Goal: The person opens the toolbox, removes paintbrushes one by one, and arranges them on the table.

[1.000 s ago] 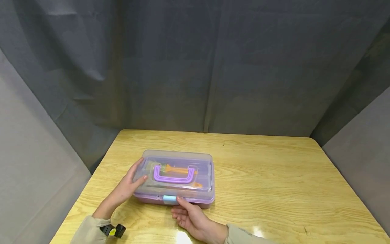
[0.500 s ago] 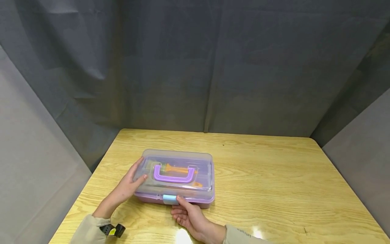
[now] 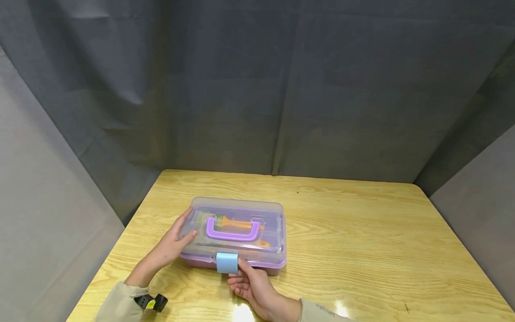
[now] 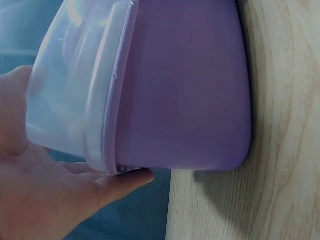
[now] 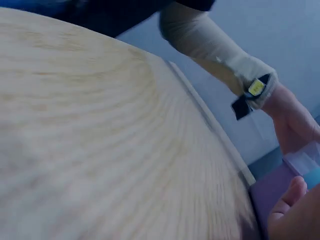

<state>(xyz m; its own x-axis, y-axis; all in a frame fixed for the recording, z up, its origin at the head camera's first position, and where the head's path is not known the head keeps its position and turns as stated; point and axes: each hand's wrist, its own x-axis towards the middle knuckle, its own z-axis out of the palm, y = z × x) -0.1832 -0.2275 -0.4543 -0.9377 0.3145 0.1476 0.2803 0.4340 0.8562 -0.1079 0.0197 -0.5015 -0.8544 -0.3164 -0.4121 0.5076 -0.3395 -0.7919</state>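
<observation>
A plastic storage box with a clear lid (image 3: 241, 205) and purple base (image 4: 185, 90) sits on the table, its lid down. Orange-handled brushes (image 3: 237, 223) show through the lid under a purple carry handle (image 3: 232, 237). My left hand (image 3: 170, 241) rests spread over the box's left end, thumb on top of the lid; in the left wrist view its fingers lie straight along the lid's rim. At the front, my right hand (image 3: 257, 288) pinches the right edge of a blue latch (image 3: 227, 263), which is swung outward. Its other fingers curl below.
The wooden table (image 3: 362, 241) stretches to the right of the box. Dark cloth (image 3: 225, 89) hangs behind the table, with pale panels (image 3: 40, 201) at the sides. A black strap with a small camera (image 3: 152, 303) is on my left wrist.
The blue latch has swung up and outward from the box front under my right thumb. My left hand keeps its place on the lid.
</observation>
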